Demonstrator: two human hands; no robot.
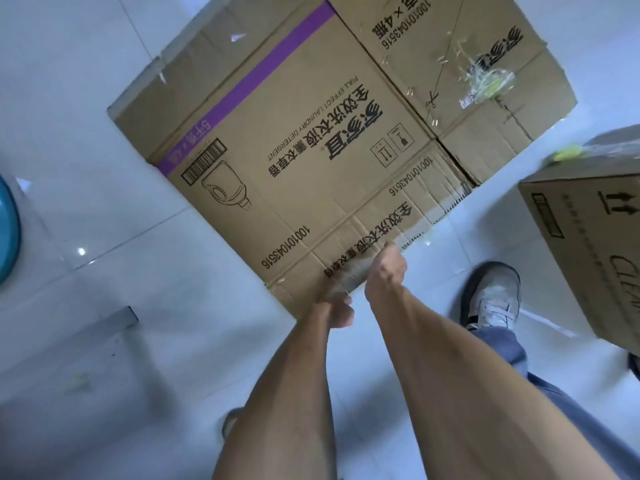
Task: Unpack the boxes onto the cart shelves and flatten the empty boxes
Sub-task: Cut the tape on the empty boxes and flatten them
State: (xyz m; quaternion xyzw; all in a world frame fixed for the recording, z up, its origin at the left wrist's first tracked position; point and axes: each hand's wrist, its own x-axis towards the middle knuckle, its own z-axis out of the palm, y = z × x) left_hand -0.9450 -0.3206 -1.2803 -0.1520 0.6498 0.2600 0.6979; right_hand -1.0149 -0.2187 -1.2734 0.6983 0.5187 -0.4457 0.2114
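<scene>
A flattened brown laundry-detergent box (pixel 298 133) with a purple stripe lies on the white tiled floor, filling the upper middle of the view. My left hand (pixel 341 308) grips the near edge of its bottom flap, where clear tape shows. My right hand (pixel 388 268) grips the same flap edge just to the right, fingers curled under the cardboard. A second brown box (pixel 588 244), upright and closed, stands at the right.
A metal cart shelf corner (pixel 117 320) juts in at the lower left. A blue round object (pixel 7 230) sits at the left edge. My shoe (pixel 491 296) stands on the floor right of my hands. Torn tape (pixel 485 81) clings to the flattened box's far panel.
</scene>
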